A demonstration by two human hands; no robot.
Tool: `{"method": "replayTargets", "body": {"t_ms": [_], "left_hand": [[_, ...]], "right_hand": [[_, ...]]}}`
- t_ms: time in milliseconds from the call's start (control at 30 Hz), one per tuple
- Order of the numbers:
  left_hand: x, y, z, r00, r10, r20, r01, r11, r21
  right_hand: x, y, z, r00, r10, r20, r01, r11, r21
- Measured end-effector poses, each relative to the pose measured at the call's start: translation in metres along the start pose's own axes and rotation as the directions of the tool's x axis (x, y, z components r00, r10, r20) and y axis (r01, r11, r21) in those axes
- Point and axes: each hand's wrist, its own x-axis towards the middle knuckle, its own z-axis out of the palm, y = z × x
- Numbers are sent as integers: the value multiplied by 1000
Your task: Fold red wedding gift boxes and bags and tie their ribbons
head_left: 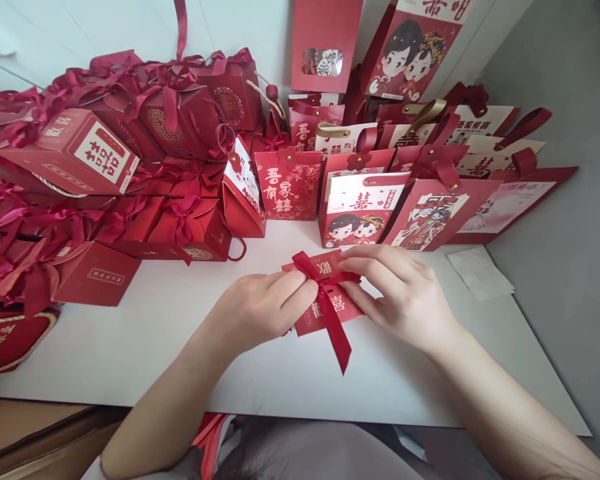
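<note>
A small red gift box (313,322) with pale printed characters sits on the white table in front of me. Across its top runs a dark red ribbon (336,330), knotted or looped near the middle, one tail hanging over the near side. My left hand (265,303) pinches the ribbon at the box's left. On the right, my right hand (400,287) has thumb and fingers closed around the ribbon's other loop, against the box's upper right. The fingers partly cover the knot and the box's sides.
Many red boxes with ribbon bows (180,227) are piled at the left. Behind the hands stand several red and white gift bags (287,187). A white paper piece (481,272) lies right on the white table (145,360), beside a grey wall. Cardboard (25,427) lies below the table's left edge.
</note>
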Motion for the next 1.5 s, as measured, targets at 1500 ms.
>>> {"method": "replayTargets", "body": {"t_ms": [1500], "left_hand": [[7, 1, 21, 679, -429, 596, 688, 89, -720]], "right_hand": [[-5, -7, 17, 979, 192, -74, -178, 971, 162]]}}
